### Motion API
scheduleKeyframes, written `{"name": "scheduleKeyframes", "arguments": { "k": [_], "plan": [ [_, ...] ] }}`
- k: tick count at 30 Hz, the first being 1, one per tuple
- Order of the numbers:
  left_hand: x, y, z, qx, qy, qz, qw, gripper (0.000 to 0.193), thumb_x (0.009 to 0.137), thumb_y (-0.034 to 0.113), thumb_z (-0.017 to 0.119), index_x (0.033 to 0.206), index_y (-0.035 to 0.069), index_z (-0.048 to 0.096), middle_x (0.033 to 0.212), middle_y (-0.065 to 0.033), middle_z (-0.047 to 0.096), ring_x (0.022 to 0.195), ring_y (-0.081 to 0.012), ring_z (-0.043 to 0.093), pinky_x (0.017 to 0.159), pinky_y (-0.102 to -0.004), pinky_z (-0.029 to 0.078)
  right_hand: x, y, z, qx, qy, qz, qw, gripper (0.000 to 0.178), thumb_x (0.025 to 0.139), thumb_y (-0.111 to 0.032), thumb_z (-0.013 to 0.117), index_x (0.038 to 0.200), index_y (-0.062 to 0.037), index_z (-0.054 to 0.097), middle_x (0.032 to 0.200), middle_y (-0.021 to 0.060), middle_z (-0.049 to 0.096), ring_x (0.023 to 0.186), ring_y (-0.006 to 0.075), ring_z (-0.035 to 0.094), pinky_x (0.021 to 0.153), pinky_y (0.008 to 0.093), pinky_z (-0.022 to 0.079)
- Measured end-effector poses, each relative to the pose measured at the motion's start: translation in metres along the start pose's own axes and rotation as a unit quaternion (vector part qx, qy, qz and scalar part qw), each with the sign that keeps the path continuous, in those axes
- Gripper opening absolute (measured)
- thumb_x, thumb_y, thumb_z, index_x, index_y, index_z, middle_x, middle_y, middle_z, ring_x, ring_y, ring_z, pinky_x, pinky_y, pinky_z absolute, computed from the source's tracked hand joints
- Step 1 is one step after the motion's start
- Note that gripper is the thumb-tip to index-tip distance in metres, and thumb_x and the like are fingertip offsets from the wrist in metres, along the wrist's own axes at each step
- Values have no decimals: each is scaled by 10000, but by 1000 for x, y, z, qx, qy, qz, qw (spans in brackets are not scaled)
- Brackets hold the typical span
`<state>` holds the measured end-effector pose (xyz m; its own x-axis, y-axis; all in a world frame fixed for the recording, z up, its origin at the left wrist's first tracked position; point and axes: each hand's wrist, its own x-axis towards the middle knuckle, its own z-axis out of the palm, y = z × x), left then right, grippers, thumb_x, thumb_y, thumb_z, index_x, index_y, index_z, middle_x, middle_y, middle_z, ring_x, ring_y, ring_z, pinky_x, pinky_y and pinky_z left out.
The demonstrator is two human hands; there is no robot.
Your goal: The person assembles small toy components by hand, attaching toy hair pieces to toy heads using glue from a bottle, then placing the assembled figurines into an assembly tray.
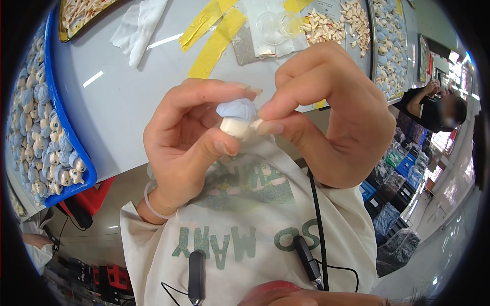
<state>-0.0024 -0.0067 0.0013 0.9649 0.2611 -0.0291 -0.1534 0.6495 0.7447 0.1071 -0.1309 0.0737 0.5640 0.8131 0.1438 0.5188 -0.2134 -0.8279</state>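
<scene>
A small doll head [236, 113] with light blue moulded hair and a cream lower part is held up over the table's near edge. My left hand [176, 125] grips it from the left between thumb and fingers. From the right, my right hand [332, 115] pinches a tiny cream piece [256, 123] between thumb and forefinger, at the head's side. Whether that piece is joined to the head or only touches it, I cannot tell. The head's far side is hidden by my fingers.
At the left stands a blue tray [91, 176] full of similar heads; another tray [391, 56] of them is at the right. Cream pieces [326, 28] lie heaped at the back. Yellow tape strips [217, 43] and a white cloth [137, 33] are on the table [112, 112]. A co-worker [431, 109] is at far right.
</scene>
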Motion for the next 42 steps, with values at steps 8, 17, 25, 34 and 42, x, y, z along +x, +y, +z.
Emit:
{"name": "scheduleKeyframes", "arguments": {
  "k": [8,17,25,34,42],
  "plan": [
    [-1,-5,-3,197,-15,111,974,373,732,177,671,1014,-33,547,998,-126,563,850,-167,530,756,-277,417,-12,3,13,-31,104,-40,993,160,584,111,639,697,8,592,690,101,543,570,111,468,499,196,341],
    [0,-1,9,46,-10,20,999,402,730,189,672,1023,-52,538,976,-138,576,893,-191,548,787,-282,416,-13,14,12,116,114,-11,987,220,573,-85,754,687,-12,581,673,84,518,616,121,474,524,204,357],
    [-3,0,7,125,-35,56,990,355,719,130,677,1004,-49,564,959,-148,582,872,-203,567,758,-283,434,-14,14,12,54,109,-61,991,205,538,-91,742,633,-13,578,633,64,538,576,157,485,516,250,370],
    [1,-6,-1,178,-46,118,976,299,714,153,681,919,-39,580,935,-140,583,889,-225,571,739,-295,444,-18,15,10,67,97,-50,992,233,549,-113,747,686,-15,586,672,68,546,593,166,504,550,272,393],
    [-3,4,14,-187,-4,-151,971,446,821,239,577,1144,-2,385,1040,-123,515,955,-219,512,826,-319,406,-18,13,25,74,137,-10,988,373,578,-231,758,866,-33,628,958,131,522,800,197,495,638,271,409]
  ]
}}
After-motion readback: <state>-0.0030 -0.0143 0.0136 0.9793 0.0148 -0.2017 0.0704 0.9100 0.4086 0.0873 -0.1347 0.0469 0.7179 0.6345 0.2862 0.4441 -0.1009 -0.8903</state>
